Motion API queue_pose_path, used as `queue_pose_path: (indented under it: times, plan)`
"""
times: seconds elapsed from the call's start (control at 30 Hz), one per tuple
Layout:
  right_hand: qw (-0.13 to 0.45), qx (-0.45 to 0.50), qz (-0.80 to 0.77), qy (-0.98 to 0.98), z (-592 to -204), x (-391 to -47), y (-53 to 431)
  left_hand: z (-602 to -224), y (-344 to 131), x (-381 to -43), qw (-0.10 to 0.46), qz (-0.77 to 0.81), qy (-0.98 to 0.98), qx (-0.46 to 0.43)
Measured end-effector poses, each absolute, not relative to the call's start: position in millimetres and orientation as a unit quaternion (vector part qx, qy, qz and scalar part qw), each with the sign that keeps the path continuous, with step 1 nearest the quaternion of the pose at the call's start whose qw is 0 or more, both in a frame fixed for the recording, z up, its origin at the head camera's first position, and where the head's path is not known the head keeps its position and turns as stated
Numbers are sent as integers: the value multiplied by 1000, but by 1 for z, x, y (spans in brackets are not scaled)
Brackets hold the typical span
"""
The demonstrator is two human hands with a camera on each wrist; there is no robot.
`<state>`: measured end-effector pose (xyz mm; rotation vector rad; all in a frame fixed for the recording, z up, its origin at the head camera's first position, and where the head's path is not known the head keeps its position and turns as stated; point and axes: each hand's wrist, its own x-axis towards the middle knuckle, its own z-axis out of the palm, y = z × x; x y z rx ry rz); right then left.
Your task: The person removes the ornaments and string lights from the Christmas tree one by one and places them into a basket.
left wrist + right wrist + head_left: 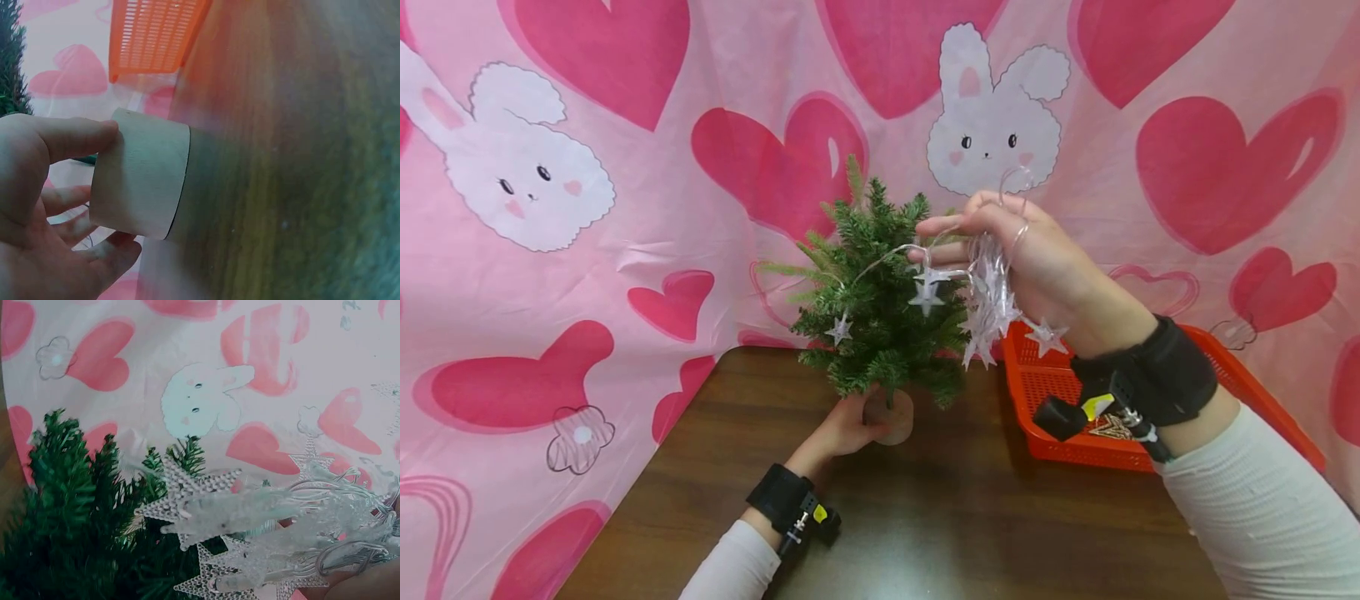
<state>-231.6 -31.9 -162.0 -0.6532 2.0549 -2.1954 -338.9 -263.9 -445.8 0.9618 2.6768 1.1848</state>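
Observation:
A small green artificial Christmas tree (880, 333) stands on the table in a pale round base (144, 175). My left hand (841, 427) grips that base from the left, thumb along its upper edge and fingers curled behind it. To the right of the branches, my right hand (1048, 262) holds up a bundle of clear star string lights (988, 304), its wire looped over the fingers. One strand runs left from the bundle to the tree, where a star (839, 329) hangs against the branches. In the right wrist view, star lights (200, 506) hang close to the green needles.
An orange-red plastic basket (1026, 408) sits on the right of the brown wooden table (955, 517), partly behind my right forearm. Small gold-coloured pieces (1111, 428) lie in it. A pink cloth (647, 217) with hearts and rabbits hangs behind the table.

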Motion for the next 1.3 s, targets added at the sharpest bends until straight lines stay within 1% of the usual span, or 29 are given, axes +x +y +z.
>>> queue_pose_path:
  times: [0.1, 0.4, 0.53, 0.6, 0.77, 0.9, 1.0, 1.13, 1.3]
  plan:
    - [31, -219, -710, 668, -161, -230, -31, -447, -263, -337, 23, 386, 869, 308]
    - [6, -189, -709, 679, -162, -226, -35, -450, -257, -331, -64, 393, 855, 333]
    - [-19, -176, -674, 718, -161, -222, -37, -448, -255, -328, -88, 369, 866, 326]
    - [-23, -166, -650, 742, -160, -219, -37, -448, -254, -327, -95, 352, 875, 319]
    - [-18, -155, -580, 800, -160, -214, -36, -448, -251, -325, -93, 316, 898, 293]
    - [-27, -161, -514, 842, -162, -211, -35, -447, -250, -324, -93, 297, 909, 278]
    - [-23, -170, -494, 853, -163, -210, -34, -445, -249, -323, -79, 296, 916, 260]
    - [5, -181, -492, 852, -165, -210, -34, -443, -247, -321, -48, 295, 926, 230]
    - [5, -182, -417, 890, -167, -211, -34, -443, -244, -320, -43, 286, 934, 208]
